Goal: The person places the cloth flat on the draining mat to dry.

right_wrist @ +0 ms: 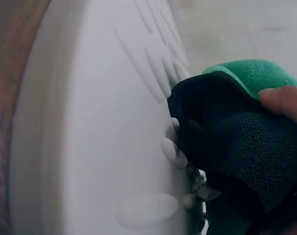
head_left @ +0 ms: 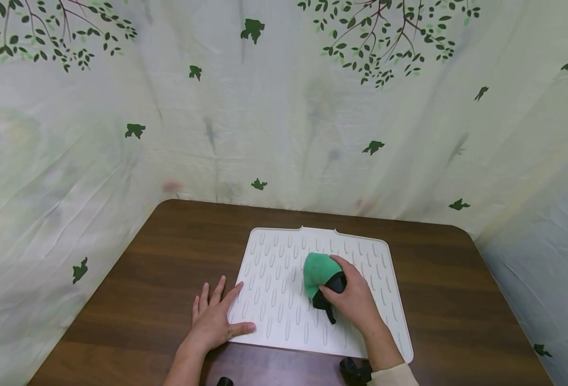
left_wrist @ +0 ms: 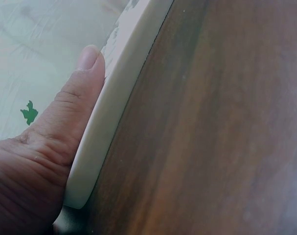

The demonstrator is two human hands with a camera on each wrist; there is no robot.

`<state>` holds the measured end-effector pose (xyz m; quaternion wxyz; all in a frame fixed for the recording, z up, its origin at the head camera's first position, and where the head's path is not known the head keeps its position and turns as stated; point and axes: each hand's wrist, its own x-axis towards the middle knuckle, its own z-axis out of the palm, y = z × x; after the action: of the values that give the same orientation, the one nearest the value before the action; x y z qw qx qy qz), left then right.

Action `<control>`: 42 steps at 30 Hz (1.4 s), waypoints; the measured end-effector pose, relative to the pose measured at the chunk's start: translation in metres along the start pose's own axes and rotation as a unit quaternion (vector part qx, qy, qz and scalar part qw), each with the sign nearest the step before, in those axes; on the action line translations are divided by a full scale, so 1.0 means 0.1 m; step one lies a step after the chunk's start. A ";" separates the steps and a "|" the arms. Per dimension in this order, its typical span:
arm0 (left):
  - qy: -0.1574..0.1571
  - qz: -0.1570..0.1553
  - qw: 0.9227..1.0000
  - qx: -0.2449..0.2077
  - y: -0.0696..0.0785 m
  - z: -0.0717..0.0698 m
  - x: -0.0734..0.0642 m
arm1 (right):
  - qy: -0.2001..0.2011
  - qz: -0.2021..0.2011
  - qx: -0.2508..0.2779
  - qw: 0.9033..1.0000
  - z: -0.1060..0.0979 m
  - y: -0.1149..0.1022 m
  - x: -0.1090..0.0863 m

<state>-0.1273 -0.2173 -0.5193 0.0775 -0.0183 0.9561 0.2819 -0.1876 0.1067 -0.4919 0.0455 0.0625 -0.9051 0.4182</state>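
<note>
A white ridged drying mat (head_left: 284,300) with raised oval bumps lies on the wooden table. My right hand (head_left: 358,300) grips a bunched cloth (head_left: 316,269), green on one face and black on the other, over the middle of the mat. In the right wrist view the cloth's fuzzy black face (right_wrist: 231,127) lies against the bumps, and one fingertip (right_wrist: 273,97) presses on its green part. My left hand (head_left: 211,324) is spread at the mat's near-left corner, its thumb (left_wrist: 82,88) resting along the raised rim (left_wrist: 111,98).
The brown wooden table (head_left: 144,289) extends on both sides of the mat and behind it. A pale curtain (head_left: 284,107) with printed leaves hangs along the table's back and sides. Small black objects show at the bottom edge, one near the right wrist (head_left: 382,343).
</note>
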 end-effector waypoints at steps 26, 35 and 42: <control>-0.002 -0.002 1.000 0.004 -0.02 0.02 0.00 | -0.065 -0.025 -0.036 0.997 0.09 -0.02 -0.04; -0.007 -0.007 1.000 0.001 -0.01 0.01 0.00 | -0.091 -0.041 -0.055 0.993 0.11 -0.04 -0.04; -0.006 -0.005 1.000 0.004 0.00 0.01 0.01 | -0.087 -0.025 -0.038 0.995 0.01 -0.03 -0.04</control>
<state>-0.1283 -0.2169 -0.5201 0.0844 -0.0214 0.9568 0.2774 -0.1828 0.1044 -0.4908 -0.0203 0.1195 -0.9188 0.3757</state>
